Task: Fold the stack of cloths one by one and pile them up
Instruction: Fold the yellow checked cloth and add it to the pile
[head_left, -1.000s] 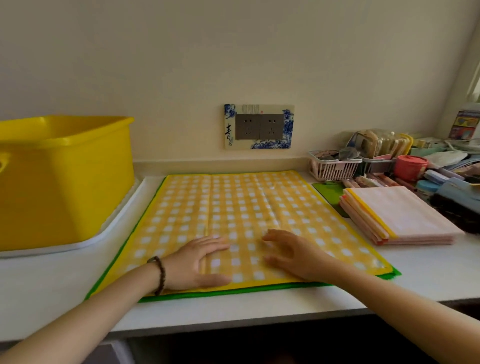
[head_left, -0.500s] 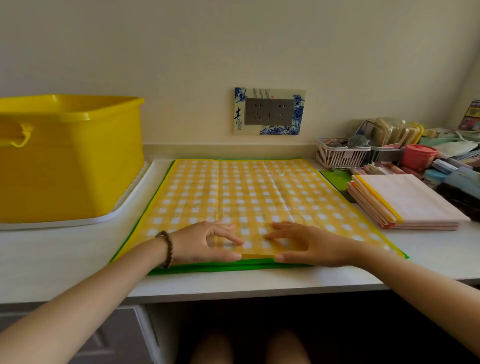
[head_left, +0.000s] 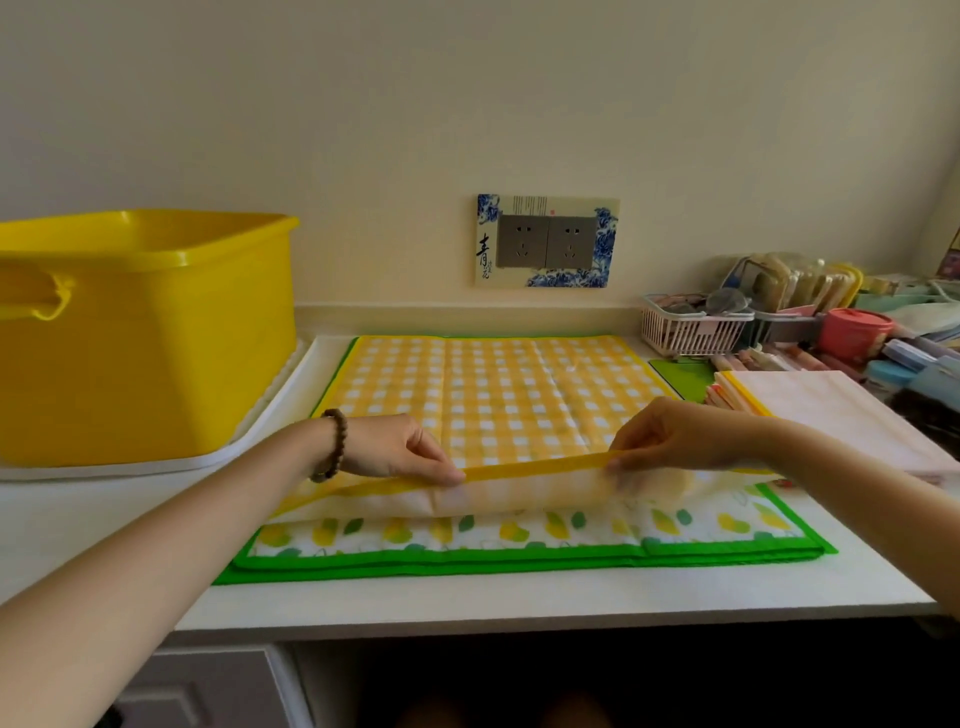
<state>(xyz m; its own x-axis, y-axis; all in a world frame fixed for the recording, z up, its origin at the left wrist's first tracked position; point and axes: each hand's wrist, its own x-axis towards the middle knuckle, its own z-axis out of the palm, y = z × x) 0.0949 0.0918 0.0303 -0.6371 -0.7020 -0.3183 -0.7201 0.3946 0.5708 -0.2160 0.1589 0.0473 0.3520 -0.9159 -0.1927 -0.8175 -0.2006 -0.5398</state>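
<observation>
On the tabletop (head_left: 519, 603), by the head view, I noted the yellow checked cloth (head_left: 493, 395) lying topmost on the green-bordered stack (head_left: 519, 558). Both the left hand (head_left: 400, 449) and right hand (head_left: 675, 441) pinched its near hem, held raised off the stack, evidently to carry that edge toward the far one for a first fold. Fabric thin, creased, yellow-bound. I recorded the folded pile (head_left: 831, 410) at right.

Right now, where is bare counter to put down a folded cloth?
Bare: the counter strip before the green-edged cloth, the front-left patch before the white tray, and the front-right corner before the folded pile. Crowded: the back right, with the pink basket. The left hand and right hand pinch the checked cloth.
</observation>
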